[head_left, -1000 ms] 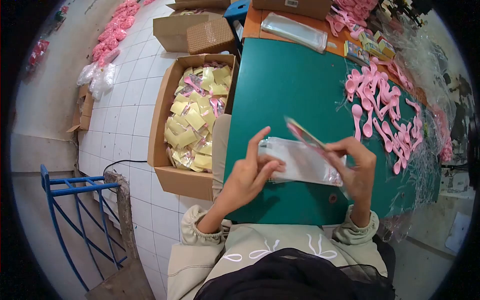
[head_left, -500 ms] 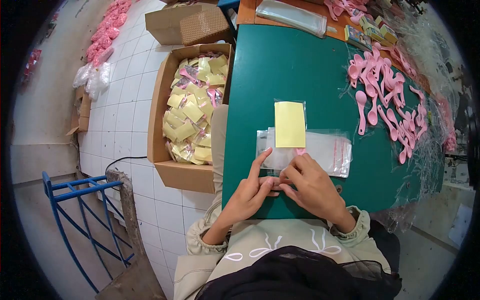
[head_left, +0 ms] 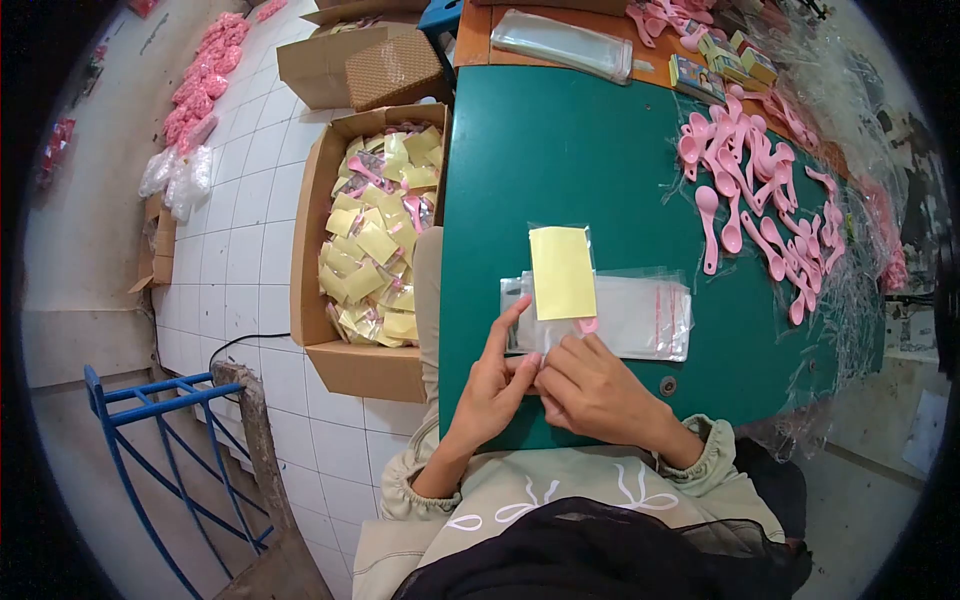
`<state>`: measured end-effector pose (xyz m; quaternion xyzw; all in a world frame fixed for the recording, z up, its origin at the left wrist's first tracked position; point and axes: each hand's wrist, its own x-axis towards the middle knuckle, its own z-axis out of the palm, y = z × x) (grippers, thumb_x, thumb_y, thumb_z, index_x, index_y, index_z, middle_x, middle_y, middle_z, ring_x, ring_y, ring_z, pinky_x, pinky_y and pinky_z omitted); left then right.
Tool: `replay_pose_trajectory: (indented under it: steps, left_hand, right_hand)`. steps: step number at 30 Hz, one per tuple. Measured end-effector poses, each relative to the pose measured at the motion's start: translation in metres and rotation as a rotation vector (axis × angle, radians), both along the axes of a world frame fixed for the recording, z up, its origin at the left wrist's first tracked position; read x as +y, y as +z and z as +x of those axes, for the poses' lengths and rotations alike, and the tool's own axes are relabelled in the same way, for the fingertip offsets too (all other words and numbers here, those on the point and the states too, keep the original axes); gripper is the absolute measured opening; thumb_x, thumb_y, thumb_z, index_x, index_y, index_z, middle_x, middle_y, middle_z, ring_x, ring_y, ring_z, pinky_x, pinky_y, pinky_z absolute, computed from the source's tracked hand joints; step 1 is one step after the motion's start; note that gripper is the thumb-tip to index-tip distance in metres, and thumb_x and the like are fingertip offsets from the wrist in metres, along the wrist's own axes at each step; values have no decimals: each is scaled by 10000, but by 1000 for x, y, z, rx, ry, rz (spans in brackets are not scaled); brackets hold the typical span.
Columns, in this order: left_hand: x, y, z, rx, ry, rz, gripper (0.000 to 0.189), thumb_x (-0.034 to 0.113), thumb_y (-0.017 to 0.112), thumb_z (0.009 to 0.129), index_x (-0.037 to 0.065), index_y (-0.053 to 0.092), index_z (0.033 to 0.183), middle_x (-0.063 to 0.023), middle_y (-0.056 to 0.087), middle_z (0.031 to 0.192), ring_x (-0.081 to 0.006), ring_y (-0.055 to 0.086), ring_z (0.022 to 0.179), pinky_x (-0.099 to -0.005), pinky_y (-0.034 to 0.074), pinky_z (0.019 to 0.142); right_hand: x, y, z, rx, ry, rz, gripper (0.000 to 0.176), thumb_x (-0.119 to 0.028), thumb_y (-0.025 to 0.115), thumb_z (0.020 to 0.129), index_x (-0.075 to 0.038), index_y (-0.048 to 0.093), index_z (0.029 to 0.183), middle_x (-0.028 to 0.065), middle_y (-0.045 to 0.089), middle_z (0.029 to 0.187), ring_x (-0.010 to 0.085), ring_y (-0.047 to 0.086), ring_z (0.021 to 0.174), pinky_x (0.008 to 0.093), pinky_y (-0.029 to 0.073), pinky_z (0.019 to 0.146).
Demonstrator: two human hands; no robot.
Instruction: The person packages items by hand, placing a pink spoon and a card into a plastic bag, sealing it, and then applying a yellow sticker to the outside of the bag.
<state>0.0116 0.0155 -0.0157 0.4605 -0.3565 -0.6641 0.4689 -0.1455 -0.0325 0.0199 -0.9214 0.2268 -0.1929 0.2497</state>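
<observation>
A clear plastic bag holding a yellow card [head_left: 563,273] lies over a stack of clear bags [head_left: 645,315] near the table's front edge. The end of a pink spoon [head_left: 587,325] shows just below the card. My left hand [head_left: 492,385] is at the bag's lower left, index finger stretched out beside the card, thumb against the bag's lower end. My right hand [head_left: 602,392] has its fingers bent together at the same lower end, closed on the bag. Its fingertips are partly hidden.
Pink spoons [head_left: 732,225] lie at the right of the green table [head_left: 500,140]. A cardboard box [head_left: 312,225] of packed bags stands at the left. More clear bags [head_left: 562,42] and small boxes [head_left: 697,78] are at the back. A blue metal frame [head_left: 150,388] stands lower left.
The view has shifted, so the table and spoons appear further left. The bag with the yellow card sits slightly lower in view, and both hands have moved a little with it.
</observation>
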Motion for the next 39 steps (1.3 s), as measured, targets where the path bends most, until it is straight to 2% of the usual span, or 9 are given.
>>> replay_pose_trajectory:
  steps: [3, 6, 9, 13, 23, 30, 32, 37, 39]
  left_hand:
    - [-2, 3, 7, -254, -33, 25, 530, 1, 402, 936, 74, 184, 1413, -172, 646, 927, -154, 636, 817, -274, 515, 758]
    - [-1, 6, 5, -9, -29, 38, 509, 21, 393, 949, 85, 188, 1410, -197, 645, 992, -202, 650, 882, -283, 525, 759]
    - [1, 7, 2, 44, -35, 113, 493, 89, 359, 971, 123, 168, 1424, -138, 648, 951, -196, 650, 878, -266, 530, 724]
    - [4, 12, 9, 32, -108, 125, 469, 170, 285, 993, 111, 142, 1436, -212, 626, 1034, -258, 638, 956, -299, 538, 750]
    - [21, 4, 19, -249, -146, -30, 491, 157, 294, 991, 61, 128, 1443, -163, 648, 901, -212, 642, 854, -332, 529, 799]
    - [20, 14, 11, 15, -53, 80, 518, 150, 318, 984, 62, 111, 1452, -151, 646, 884, -175, 625, 830, -304, 504, 815]
    - [19, 13, 13, -101, -93, 6, 518, 151, 314, 986, 73, 106, 1454, -154, 645, 894, -166, 621, 830, -299, 502, 811]
    - [14, 5, 6, -113, -24, 19, 586, 125, 400, 962, 88, 89, 1457, -141, 654, 846, -138, 621, 765, -280, 509, 733]
    - [9, 6, 3, -250, -24, 22, 646, 92, 468, 936, 89, 86, 1457, -128, 662, 811, -128, 625, 723, -269, 508, 686]
  right_hand:
    - [-1, 1, -7, -118, 119, 115, 188, -36, 659, 658, -34, 531, 795, 91, 489, 818, 250, 503, 791, 351, 403, 712]
    - [-12, 18, -29, -218, 141, 359, 191, -29, 642, 657, -51, 508, 791, 106, 505, 866, 261, 506, 831, 360, 406, 747]
    - [-24, 31, -57, -206, -7, 587, 177, -24, 633, 664, -47, 508, 788, 103, 502, 851, 269, 498, 820, 365, 401, 742]
    - [-19, 20, -38, 56, -22, 161, 213, -92, 669, 681, -40, 517, 821, 100, 481, 862, 262, 516, 840, 370, 413, 740]
    - [2, 0, -2, 134, -48, 32, 221, -107, 695, 685, -60, 551, 845, 81, 479, 864, 265, 505, 854, 376, 412, 779]
    - [3, 0, -1, 112, -28, -20, 213, -85, 690, 656, -43, 543, 804, 78, 458, 817, 250, 496, 825, 369, 409, 733]
    - [3, 1, -2, 131, 0, -25, 215, -98, 679, 655, -34, 538, 803, 79, 455, 811, 243, 493, 820, 371, 403, 742]
    - [7, 2, -4, 162, 31, -44, 260, -122, 668, 639, -8, 546, 837, 82, 465, 808, 232, 495, 825, 369, 399, 776]
    - [7, -1, -2, 82, 46, -96, 220, -85, 672, 647, -15, 542, 810, 74, 461, 793, 226, 492, 780, 355, 394, 714]
